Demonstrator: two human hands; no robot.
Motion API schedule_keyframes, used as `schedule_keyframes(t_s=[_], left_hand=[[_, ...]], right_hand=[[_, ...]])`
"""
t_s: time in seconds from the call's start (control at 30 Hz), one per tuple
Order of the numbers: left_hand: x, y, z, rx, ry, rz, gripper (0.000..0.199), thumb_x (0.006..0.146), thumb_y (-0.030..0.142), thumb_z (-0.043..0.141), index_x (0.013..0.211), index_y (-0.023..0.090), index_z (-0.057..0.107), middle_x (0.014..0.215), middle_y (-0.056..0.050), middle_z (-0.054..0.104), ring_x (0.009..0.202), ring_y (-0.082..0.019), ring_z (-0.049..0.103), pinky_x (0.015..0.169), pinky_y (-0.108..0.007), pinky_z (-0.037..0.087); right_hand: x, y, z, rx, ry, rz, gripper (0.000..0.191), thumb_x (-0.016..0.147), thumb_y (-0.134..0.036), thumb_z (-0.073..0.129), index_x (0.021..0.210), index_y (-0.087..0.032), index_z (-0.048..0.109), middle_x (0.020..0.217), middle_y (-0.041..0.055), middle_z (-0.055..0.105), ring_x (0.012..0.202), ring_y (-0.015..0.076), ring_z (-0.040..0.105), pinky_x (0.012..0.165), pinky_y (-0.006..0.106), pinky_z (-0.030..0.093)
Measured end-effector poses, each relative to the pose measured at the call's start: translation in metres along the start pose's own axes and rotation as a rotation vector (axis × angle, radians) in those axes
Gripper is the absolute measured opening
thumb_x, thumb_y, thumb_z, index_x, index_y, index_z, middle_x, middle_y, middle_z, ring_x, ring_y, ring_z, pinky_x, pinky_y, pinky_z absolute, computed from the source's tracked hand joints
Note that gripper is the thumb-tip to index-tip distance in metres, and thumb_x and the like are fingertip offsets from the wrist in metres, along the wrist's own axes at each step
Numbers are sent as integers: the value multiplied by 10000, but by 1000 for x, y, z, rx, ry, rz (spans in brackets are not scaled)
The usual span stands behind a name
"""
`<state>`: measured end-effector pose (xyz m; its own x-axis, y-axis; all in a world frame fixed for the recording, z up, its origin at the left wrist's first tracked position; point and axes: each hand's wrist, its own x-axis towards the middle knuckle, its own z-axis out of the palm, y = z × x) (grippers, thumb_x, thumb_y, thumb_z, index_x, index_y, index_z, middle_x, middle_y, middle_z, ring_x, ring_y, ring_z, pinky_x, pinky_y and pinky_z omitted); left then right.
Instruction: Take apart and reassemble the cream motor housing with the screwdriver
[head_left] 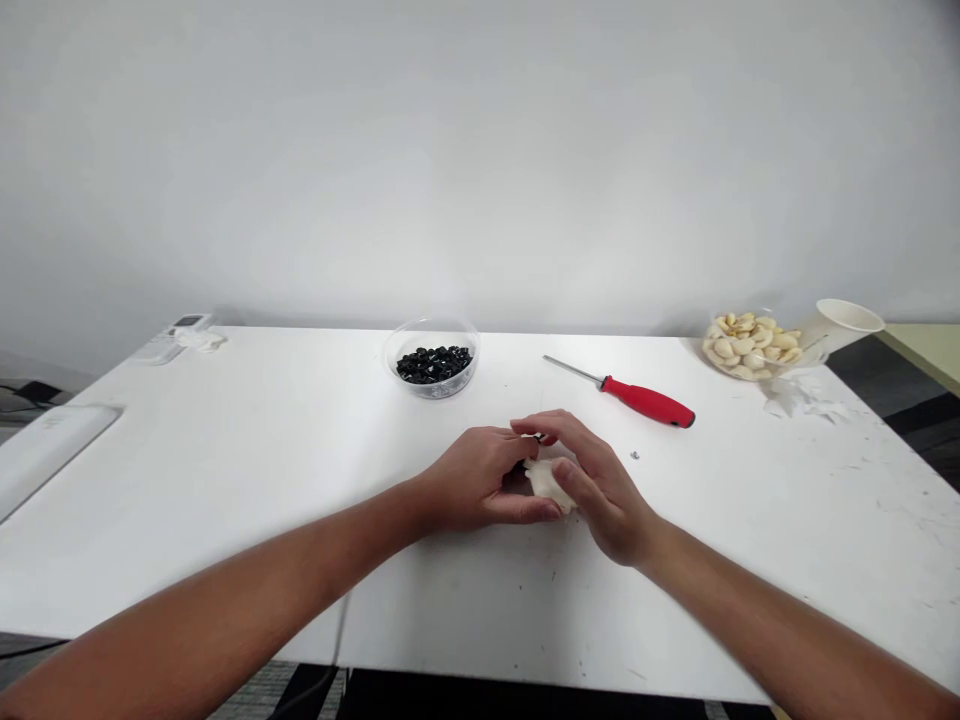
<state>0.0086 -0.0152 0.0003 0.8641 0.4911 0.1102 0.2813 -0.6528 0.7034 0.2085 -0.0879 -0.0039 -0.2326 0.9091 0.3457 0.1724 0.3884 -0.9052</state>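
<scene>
My left hand curls around a small off-white, soft-looking piece just above the white table, its thumb along the lower edge. My right hand closes over the same piece from the other side, with the thumb against its face and the forefinger reaching my left fingertips. A tiny dark bit shows between the fingertips; its kind cannot be made out. Beyond my hands lies a red-handled screwdriver, its shaft pointing left. A small metal bit rests right of my right hand.
A clear round tub of glossy black pieces stands behind my hands. At the back right are a clear tub of pale, nut-like pieces, a tilted white cup and crumpled clear plastic. A remote control and white device lie left.
</scene>
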Motion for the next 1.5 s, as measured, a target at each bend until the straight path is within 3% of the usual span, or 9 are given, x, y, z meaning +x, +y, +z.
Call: schedule_keyframes(t_s=[0.1, 0.23, 0.4, 0.63, 0.8, 1.0, 1.13, 1.3, 1.5], left_hand=[[0, 1, -2, 25, 26, 5, 651, 914, 833, 562, 768, 198, 549, 694, 13, 589, 630, -156, 543, 593, -289, 367], [-1, 4, -3, 2, 33, -23, 680, 891, 870, 549, 748, 208, 488, 652, 34, 525, 593, -142, 480, 571, -291, 327], [-2, 5, -3, -23, 39, -31, 667, 913, 851, 542, 754, 207, 480, 648, 39, 520, 587, -135, 459, 578, -288, 307], [-1, 2, -2, -32, 27, 20, 660, 908, 845, 573, 761, 211, 462, 682, 28, 536, 635, -157, 498, 602, -292, 335], [0, -3, 1, 2, 12, 45, 615, 915, 805, 609, 849, 194, 591, 739, 4, 614, 707, -186, 578, 659, -304, 415], [-1, -3, 0, -84, -42, 1, 509, 937, 692, 678, 1047, 197, 718, 770, 17, 664, 729, -172, 620, 661, -270, 431], [-2, -2, -2, -110, 2, -19, 542, 930, 712, 667, 830, 181, 622, 715, 25, 592, 646, -138, 531, 605, -267, 357], [-3, 2, -6, -153, 30, -31, 628, 909, 804, 617, 795, 189, 555, 668, 39, 528, 611, -130, 460, 590, -275, 308], [-4, 3, -5, -155, 38, -39, 668, 884, 851, 609, 793, 193, 542, 665, 41, 522, 605, -132, 455, 587, -273, 300]], right_hand=[[-2, 0, -5, 46, 69, 24, 560, 1045, -682, 442, 1433, -323, 627, 1397, 87, 661, 1290, 348, 592, 1092, 552, 478], [-5, 4, -7, 23, 160, -9, 631, 992, -762, 449, 1417, -328, 617, 1409, 89, 646, 1340, 385, 562, 1139, 592, 419], [-8, 5, -5, -51, 162, -24, 666, 978, -754, 500, 1488, -328, 539, 1498, 97, 556, 1402, 393, 490, 1186, 616, 384], [-7, 1, -1, -95, 101, -37, 571, 1051, -604, 515, 1561, -353, 463, 1573, 83, 485, 1459, 348, 444, 1220, 579, 370], [-5, 2, 2, -134, 41, -17, 344, 1080, -371, 552, 1416, -359, 629, 1439, 69, 600, 1405, 305, 508, 1190, 556, 413], [-2, 2, 3, -112, -25, 30, 324, 1085, -319, 519, 1340, -350, 716, 1395, 64, 637, 1359, 297, 551, 1149, 547, 454], [-2, 0, -4, 1, -50, 62, 387, 1086, -491, 512, 1428, -368, 643, 1433, 52, 617, 1374, 304, 544, 1174, 529, 427], [-2, 7, -14, 169, 41, 83, 710, 1009, -823, 280, 1453, -370, 600, 1503, 50, 601, 1455, 364, 484, 1213, 562, 355], [-5, 8, -10, 65, 52, 25, 811, 966, -882, 325, 1578, -367, 459, 1613, 56, 499, 1534, 359, 408, 1260, 561, 321]])
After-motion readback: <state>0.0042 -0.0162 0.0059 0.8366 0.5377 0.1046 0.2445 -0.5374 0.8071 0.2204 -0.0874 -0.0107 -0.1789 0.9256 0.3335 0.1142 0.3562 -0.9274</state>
